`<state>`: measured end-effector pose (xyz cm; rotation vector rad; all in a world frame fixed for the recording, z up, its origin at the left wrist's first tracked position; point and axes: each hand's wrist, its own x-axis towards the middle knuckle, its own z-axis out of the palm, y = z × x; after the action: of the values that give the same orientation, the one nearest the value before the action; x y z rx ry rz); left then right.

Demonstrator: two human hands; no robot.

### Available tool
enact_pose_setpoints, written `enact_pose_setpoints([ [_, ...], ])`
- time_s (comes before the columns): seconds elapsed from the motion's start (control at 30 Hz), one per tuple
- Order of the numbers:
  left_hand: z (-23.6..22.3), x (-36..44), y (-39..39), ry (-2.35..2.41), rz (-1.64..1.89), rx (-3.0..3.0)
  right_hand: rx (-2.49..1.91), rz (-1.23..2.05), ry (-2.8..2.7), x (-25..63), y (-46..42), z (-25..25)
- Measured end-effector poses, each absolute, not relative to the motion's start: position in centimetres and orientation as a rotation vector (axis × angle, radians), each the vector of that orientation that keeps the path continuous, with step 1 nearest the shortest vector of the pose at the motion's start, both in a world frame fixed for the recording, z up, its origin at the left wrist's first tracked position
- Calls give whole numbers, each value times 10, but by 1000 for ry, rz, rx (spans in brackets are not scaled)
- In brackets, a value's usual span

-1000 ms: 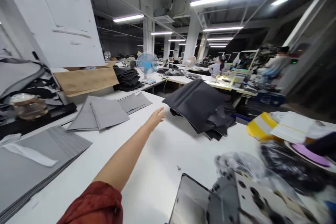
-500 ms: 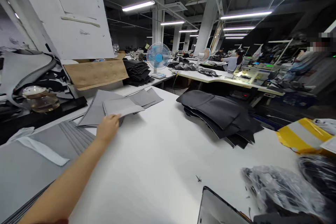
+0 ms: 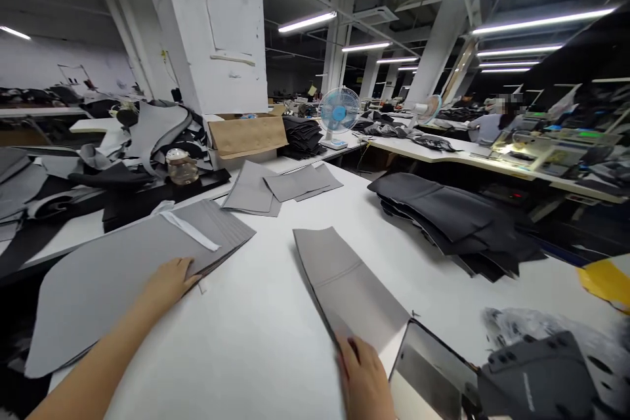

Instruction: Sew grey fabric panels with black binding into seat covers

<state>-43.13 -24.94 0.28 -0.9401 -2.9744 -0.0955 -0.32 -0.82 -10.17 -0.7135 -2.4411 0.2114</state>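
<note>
My left hand (image 3: 167, 282) rests on the near edge of a large stack of grey fabric panels (image 3: 113, 275) on the white table (image 3: 275, 354), fingers curled onto the top panel. My right hand (image 3: 364, 377) grips the near end of a single grey fabric piece (image 3: 344, 285) that lies flat on the table, fingers pressed on it. A smaller pile of grey pieces (image 3: 275, 185) lies farther back.
A stack of black fabric (image 3: 457, 220) lies at the right. A sewing machine plate and head (image 3: 472, 374) sit at the bottom right, near a plastic bag. A cardboard box (image 3: 246, 134), a glass jar (image 3: 181, 167) and a blue fan (image 3: 338, 115) stand behind. A person sits at a far table.
My left hand left the far grey pile and came back to the large grey stack. A single grey piece now lies in front of me with my right hand on it. The view turned left.
</note>
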Motion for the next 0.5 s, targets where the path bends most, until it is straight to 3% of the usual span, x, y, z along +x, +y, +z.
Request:
enact_pose_setpoints([
  [0.3, 32, -419, -257, -3039, -483, -1110, -1082, 409, -2459, 19, 44, -47],
  [0.5, 18, -243, -202, -2791, -772, -1816, -1062, 453, -2494, 60, -24, -56],
])
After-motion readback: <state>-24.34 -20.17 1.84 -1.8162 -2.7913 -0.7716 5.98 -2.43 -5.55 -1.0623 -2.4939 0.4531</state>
